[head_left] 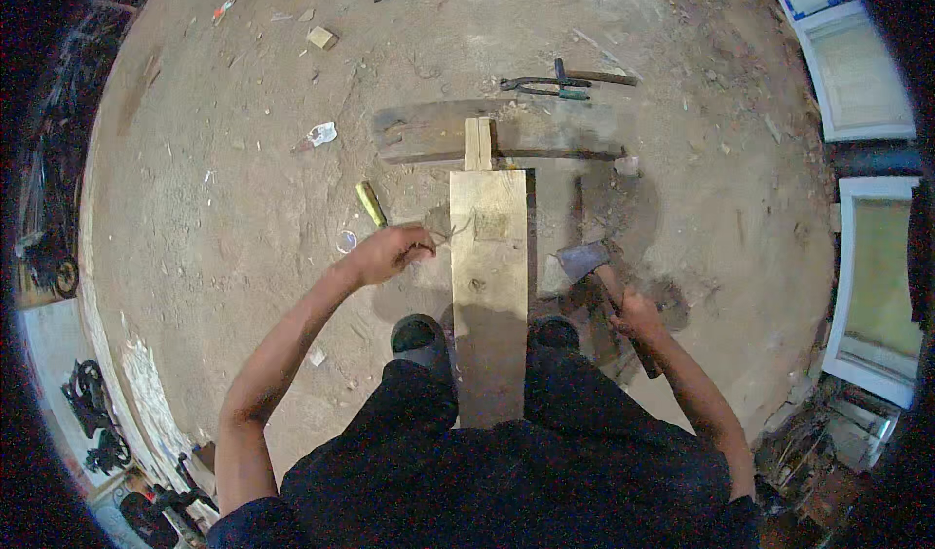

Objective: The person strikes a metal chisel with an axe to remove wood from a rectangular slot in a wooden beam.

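A pale wooden board (485, 266) lies lengthwise between my feet, a square patch marked on its upper part, with a two-piece wooden block (477, 144) at its far end. My left hand (394, 255) is closed beside the board's left edge, pinching a thin, dark, bent piece, too small to name surely. Just beyond it lies a tool with a yellow-green handle (368, 198). My right hand (638, 313) grips the wooden handle of an axe (584, 259), its metal head held right of the board.
A dark weathered plank (419, 132) lies crosswise ahead, with pincers (536, 86) and a hammer (609, 77) beyond it. Litter and a small wood offcut (321, 37) are on the dirty floor. White-framed panels (847, 266) stand along the right; dark clutter (88, 413) lines the left.
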Motion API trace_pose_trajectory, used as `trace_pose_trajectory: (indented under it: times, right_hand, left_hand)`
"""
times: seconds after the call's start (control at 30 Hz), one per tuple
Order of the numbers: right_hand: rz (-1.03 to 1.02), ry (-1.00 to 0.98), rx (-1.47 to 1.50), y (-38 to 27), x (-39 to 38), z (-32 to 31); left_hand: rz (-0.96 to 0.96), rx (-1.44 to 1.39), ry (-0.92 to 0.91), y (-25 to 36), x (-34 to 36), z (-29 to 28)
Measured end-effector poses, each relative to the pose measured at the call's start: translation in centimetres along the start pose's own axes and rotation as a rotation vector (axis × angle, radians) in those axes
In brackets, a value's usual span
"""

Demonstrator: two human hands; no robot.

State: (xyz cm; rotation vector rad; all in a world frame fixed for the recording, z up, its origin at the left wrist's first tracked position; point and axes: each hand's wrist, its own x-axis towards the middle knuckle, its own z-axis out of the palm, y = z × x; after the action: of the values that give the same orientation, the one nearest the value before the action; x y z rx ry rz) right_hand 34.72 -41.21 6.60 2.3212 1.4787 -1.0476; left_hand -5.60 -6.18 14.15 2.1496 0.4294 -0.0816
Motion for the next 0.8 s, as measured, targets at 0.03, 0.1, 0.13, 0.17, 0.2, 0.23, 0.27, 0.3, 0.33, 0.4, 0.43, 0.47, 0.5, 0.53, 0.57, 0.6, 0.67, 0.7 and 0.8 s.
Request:
trace_pose_trajectory:
  times: [0.03, 0.1, 0.13, 0.17, 0.2, 0.23, 0.27, 0.3, 0.33, 0.4, 0.43, 0.47, 0.5, 0.53, 0.57, 0.6, 0.67, 0.7, 0.8]
  right_hand:
    - [0.058, -0.003, 0.048, -0.7, 0.0, -0.2]
    - [0.022, 0.027, 0.195, 0.2, 0.0, 0.2]
    - [0.000, 0.044, 0.267, 0.8, 0.2, 0.2]
    - [0.073, -0.047, 0.384, 1.0, 0.5, 0.3]
    - [0.143, -0.137, 0.502, 1.2, 0.8, 0.4]
    - [0.222, -0.231, 0.613, 1.4, 0.8, 0.5]
    - [0.255, -0.305, 0.856, 1.6, 0.6, 1.1]
    - [0.292, -0.380, 1.096, 1.6, 0.0, 2.2]
    - [0.320, -0.457, 1.342, 1.2, -0.3, 2.9]
    - [0.418, -0.519, 1.856, -1.8, -0.8, 4.1]
    - [0.404, -0.530, 2.056, -3.0, -1.4, 4.6]
    - [0.391, -0.552, 2.256, -4.2, -1.8, 5.2]
    - [0.286, -0.562, 2.393, -4.9, -2.0, 5.5]
    - [0.235, -0.591, 2.462, -5.0, -1.8, 5.4]
    - [0.187, -0.620, 2.531, -5.0, -1.9, 5.5]
    - [0.194, -0.676, 2.536, -5.0, -1.2, 5.1]
    - [0.171, -0.724, 2.462, -4.9, 0.0, 4.0]
    - [0.141, -0.716, 2.385, -4.8, 0.3, 2.9]
    - [0.132, -0.503, 2.178, -7.7, -0.1, 0.8]
  left_hand:
    - [-0.020, 0.005, -0.065, 0.1, -0.9, 0.5]
    - [-0.035, 0.019, -0.170, 1.1, -2.5, 1.5]
    - [-0.035, 0.035, -0.210, 2.1, -3.2, 1.7]
    - [-0.035, 0.050, -0.248, 3.0, -3.8, 1.9]
    - [-0.067, 0.024, -0.230, 3.8, -4.3, 2.1]
    - [-0.092, -0.011, -0.213, 4.5, -4.6, 2.6]
    - [-0.116, -0.046, -0.196, 5.0, -4.9, 3.2]
    - [-0.106, -0.074, -0.064, 5.2, -5.1, 4.3]
    - [-0.163, -0.144, 0.014, 5.5, -5.6, 5.1]
    - [-0.281, -0.281, 0.167, 6.2, -6.5, 6.7]
    - [-0.297, -0.309, 0.213, 6.5, -6.8, 7.7]
    - [-0.313, -0.337, 0.260, 6.8, -6.9, 8.5]
    - [-0.327, -0.363, 0.317, 7.1, -7.0, 9.1]
    - [-0.340, -0.390, 0.375, 7.3, -7.2, 9.7]
    - [-0.338, -0.360, 0.376, 6.7, -7.5, 10.8]
    - [-0.302, -0.297, 0.376, 6.5, -7.3, 11.3]
    - [-0.230, -0.173, 0.374, 5.9, -6.4, 12.1]
    - [-0.224, -0.163, 0.408, 5.4, -6.0, 12.9]
    - [-0.199, -0.172, 0.526, 4.3, -4.4, 15.2]
